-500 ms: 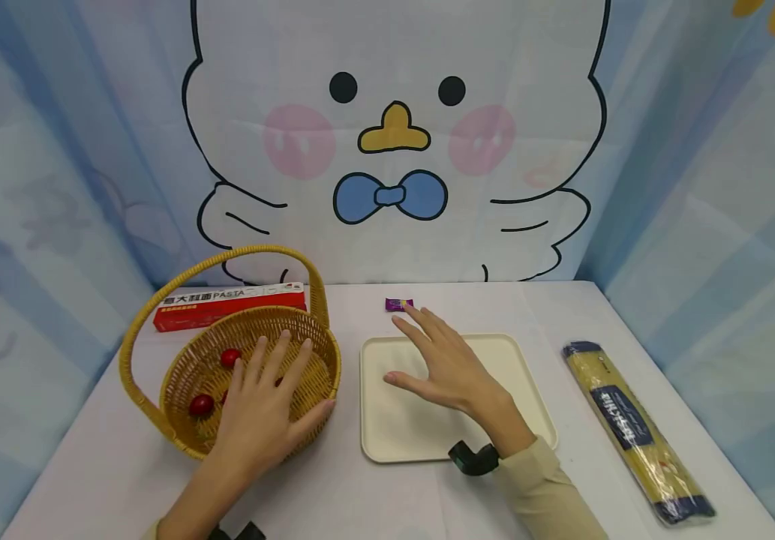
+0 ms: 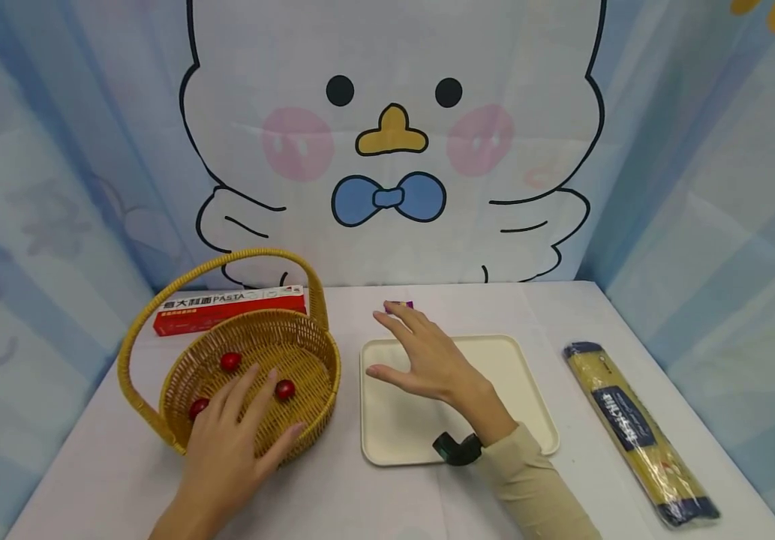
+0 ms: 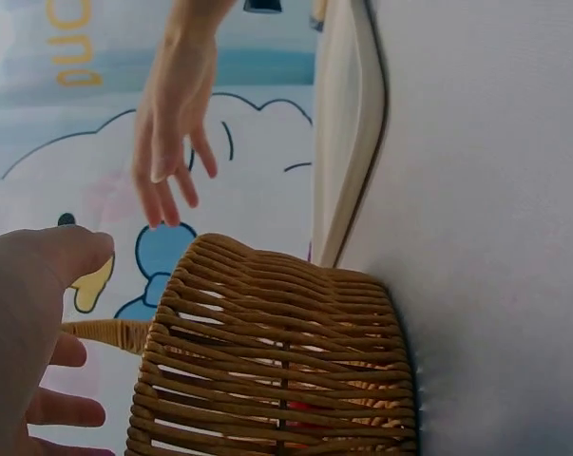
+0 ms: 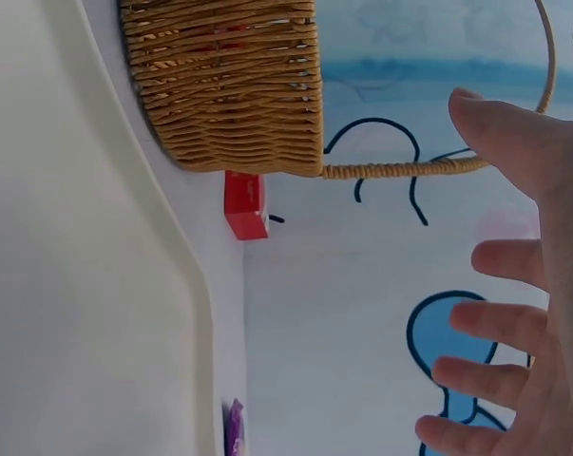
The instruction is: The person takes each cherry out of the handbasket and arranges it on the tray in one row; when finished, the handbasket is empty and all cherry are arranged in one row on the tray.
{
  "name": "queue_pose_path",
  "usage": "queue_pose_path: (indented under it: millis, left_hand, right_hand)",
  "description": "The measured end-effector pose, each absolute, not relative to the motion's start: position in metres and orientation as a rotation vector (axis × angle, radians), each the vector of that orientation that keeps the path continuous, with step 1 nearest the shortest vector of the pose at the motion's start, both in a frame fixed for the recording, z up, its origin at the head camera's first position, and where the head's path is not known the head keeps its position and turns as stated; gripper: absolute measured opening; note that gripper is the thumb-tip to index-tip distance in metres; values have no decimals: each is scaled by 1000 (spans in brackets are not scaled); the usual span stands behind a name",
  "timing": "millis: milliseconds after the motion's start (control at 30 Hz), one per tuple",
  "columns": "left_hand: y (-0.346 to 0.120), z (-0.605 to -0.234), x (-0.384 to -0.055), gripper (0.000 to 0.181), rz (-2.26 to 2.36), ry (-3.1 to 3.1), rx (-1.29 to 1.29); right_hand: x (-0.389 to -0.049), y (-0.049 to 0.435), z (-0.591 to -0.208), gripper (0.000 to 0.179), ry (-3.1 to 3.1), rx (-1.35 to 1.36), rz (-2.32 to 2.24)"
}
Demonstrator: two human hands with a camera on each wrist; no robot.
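Observation:
My left hand (image 2: 228, 442) hovers over the near side of a yellow wicker basket (image 2: 316, 352), fingers spread and holding nothing. Inside the basket lie several small red round fruits (image 2: 285, 389), one partly hidden behind the fingers. My right hand (image 2: 431, 360) is held above a cream rectangular tray (image 2: 387, 442), fingers extended and thumb apart, with nothing in it. Just beyond its fingertips a small purple packet (image 2: 409, 304) lies on the table, partly covered by the hand. In the left wrist view the basket's woven side (image 3: 276, 351) stands beside the left fingers.
A red pasta box (image 2: 225, 311) lies behind the basket. To the right of the tray lies a long pack of noodles (image 2: 637, 431) with dark blue ends. The basket's tall handle (image 2: 225, 259) arches up on the left. A cartoon-printed curtain (image 2: 387, 247) closes off the back.
My left hand has drawn back toward me and slightly left, uncovering a red fruit in the basket. My right hand has shifted a little left over the tray.

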State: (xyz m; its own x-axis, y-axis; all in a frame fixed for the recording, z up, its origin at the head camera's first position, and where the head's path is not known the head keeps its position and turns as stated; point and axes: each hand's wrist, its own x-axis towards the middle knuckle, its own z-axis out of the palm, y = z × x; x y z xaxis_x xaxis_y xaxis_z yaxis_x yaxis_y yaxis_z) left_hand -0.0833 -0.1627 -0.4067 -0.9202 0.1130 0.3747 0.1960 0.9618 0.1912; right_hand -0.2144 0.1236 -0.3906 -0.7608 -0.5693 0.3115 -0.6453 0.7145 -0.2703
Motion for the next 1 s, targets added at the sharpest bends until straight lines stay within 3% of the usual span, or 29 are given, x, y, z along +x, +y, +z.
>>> queue_pose_path:
  millis: [367,567,767,1000]
  left_hand:
    - [-170,-425,-58,71,-354,-2624,-173]
    - [-171,-437,-53,58,-405,-2473,-201]
    - [-174,-448,-53,79,-413,-2333,-244]
    - [-177,-455,-51,76,-385,-2272,-282]
  right_hand:
    - [-218,106,-392,80,-2726,1026,595]
    - [-221,93,-392,77,-2703,1096,615]
    - [-222,77,-389,71,-2668,1195,660]
    - [-224,55,-386,62,-2667,1353,680]
